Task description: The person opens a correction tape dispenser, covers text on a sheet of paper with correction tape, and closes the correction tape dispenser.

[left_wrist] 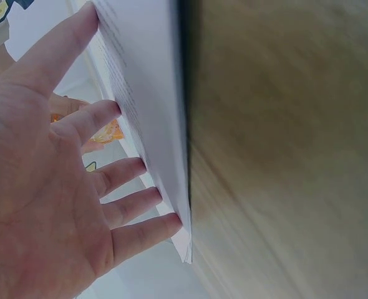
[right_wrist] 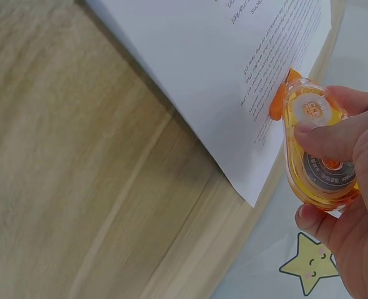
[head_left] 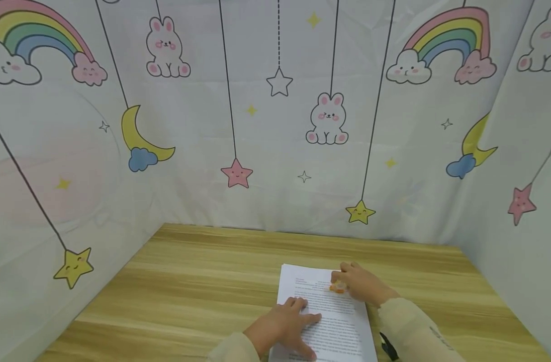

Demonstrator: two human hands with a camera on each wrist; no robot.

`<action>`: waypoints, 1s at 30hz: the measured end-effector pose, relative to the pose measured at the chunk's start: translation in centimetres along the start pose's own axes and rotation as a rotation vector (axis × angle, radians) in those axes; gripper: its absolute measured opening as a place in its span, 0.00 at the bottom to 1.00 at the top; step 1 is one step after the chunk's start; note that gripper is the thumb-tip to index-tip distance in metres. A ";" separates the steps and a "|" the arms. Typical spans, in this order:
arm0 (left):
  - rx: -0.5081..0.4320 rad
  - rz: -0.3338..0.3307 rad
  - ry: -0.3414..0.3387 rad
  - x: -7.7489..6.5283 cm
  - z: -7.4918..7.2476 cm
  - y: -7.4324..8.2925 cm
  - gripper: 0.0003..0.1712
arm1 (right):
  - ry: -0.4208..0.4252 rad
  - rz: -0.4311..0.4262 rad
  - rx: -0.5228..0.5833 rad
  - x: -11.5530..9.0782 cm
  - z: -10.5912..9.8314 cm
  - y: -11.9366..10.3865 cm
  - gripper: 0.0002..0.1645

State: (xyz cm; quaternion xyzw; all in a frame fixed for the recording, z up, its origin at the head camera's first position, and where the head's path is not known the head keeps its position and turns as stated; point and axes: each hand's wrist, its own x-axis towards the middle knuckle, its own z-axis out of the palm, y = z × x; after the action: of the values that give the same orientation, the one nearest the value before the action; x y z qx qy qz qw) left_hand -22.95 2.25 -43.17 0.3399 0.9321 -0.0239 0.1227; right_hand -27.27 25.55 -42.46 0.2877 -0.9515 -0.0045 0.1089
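Right hand (head_left: 359,282) grips correction tape (right_wrist: 311,111); left hand (head_left: 285,326) touches paper (head_left: 336,327)

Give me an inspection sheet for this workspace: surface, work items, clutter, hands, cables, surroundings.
Surface: wood-grain table.
Work items: printed sheets stacked on the table; orange tape dispenser at the upper part of the top page, tip contact unclear.
Clutter: nothing seen, apart from a dark object by the right sleeve, too hidden to identify.
Left hand: fingers spread, fingertips on the top page.
Right hand: grips the dispenser.
Cables: nothing seen.
Surroundings: white backdrop printed with rainbows, rabbits, moons and stars.
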 end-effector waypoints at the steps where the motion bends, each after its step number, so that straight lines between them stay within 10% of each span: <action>1: -0.003 -0.001 0.000 0.0 0.0 0.0 0.46 | 0.000 0.000 -0.002 -0.1 0.0 0.0 0.19; 30: -0.020 -0.006 -0.017 0.1 -0.1 0.1 0.46 | 0.020 0.019 -0.016 -1.8 0.3 1.9 0.20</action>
State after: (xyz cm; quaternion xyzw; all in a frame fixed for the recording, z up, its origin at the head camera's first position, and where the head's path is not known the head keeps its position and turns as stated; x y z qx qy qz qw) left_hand -23.04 2.41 -43.08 0.3354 0.9323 -0.0177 0.1340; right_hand -26.87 28.10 -42.98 0.2780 -0.9530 -0.0081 0.1205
